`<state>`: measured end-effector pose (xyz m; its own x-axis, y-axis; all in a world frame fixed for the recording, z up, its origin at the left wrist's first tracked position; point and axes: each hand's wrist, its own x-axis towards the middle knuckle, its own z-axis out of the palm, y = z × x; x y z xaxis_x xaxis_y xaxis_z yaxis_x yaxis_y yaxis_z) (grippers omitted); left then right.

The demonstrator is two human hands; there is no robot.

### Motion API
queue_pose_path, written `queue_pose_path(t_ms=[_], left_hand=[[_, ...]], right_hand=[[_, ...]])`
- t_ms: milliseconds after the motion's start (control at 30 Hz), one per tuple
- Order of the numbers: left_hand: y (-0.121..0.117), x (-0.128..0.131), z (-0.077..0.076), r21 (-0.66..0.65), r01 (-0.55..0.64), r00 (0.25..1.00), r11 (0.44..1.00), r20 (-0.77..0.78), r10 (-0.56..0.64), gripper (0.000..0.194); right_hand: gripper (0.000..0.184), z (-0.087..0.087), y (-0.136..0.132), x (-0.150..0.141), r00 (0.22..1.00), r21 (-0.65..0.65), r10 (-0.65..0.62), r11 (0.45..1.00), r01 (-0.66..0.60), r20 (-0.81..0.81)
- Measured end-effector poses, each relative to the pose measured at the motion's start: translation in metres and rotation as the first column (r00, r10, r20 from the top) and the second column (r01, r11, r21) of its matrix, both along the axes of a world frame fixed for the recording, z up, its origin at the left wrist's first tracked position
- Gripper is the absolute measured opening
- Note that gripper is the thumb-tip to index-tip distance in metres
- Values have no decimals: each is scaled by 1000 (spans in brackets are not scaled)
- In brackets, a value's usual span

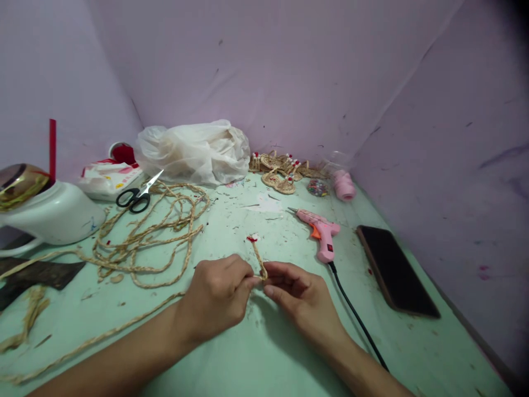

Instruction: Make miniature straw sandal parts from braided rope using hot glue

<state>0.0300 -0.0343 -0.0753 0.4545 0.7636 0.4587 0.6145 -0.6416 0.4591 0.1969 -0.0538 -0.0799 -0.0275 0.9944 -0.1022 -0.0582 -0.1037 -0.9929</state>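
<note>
In the head view a braided straw cord (258,256) is bent into a small hook between my two hands, with a red and white tip pointing away from me. My left hand (221,289) is closed, pinching the cord just left of the bend. At the bend, the thumb and fingertips of my right hand (300,292) close on the cord from the right. From under my left wrist the long tail of the cord (111,331) runs toward the lower left. A pink glue gun (320,229) lies to the right, beyond my right hand.
Coiled straw cord (144,242) and black-handled scissors (138,197) lie left, near a white pot (61,215). Behind are a plastic bag (198,151), woven straw pieces (279,179), beads (317,187) and pink thread (344,184). A phone (397,270) and the glue gun's cable (357,314) are right.
</note>
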Motion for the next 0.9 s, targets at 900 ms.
queue_pose_path(t_ms=[900], left_hand=[[2, -5, 13, 14, -144, 977, 989, -154, 144, 17]], right_hand=[[14, -9, 1, 8, 936, 341, -109, 940, -12, 333]])
